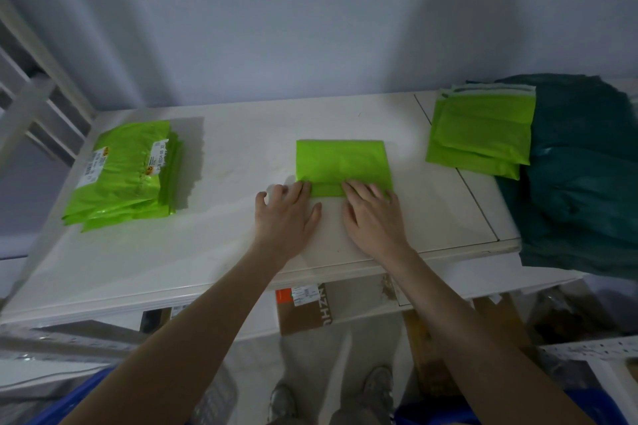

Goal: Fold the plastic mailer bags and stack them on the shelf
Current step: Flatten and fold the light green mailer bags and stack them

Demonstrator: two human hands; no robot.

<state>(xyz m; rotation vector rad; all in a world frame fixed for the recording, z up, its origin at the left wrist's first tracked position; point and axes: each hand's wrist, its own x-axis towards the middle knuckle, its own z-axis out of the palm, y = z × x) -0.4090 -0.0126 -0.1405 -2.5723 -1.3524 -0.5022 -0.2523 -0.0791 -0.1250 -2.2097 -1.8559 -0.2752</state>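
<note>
Head view: a green mailer bag (341,164) lies flat mid-desk (224,148), its near edge folded over. Left hand (288,214) and right hand (374,214), fingers straight, press that fold from the near side. Labelled green bags (127,169) pile up left; plain ones (480,131) right, against dark-green plastic (583,176).

Lime-green mailer bag (341,162) flat mid-shelf, near edge folded up; labelled stack (126,169) left, smaller pile (480,131) right, probably folded.
</note>
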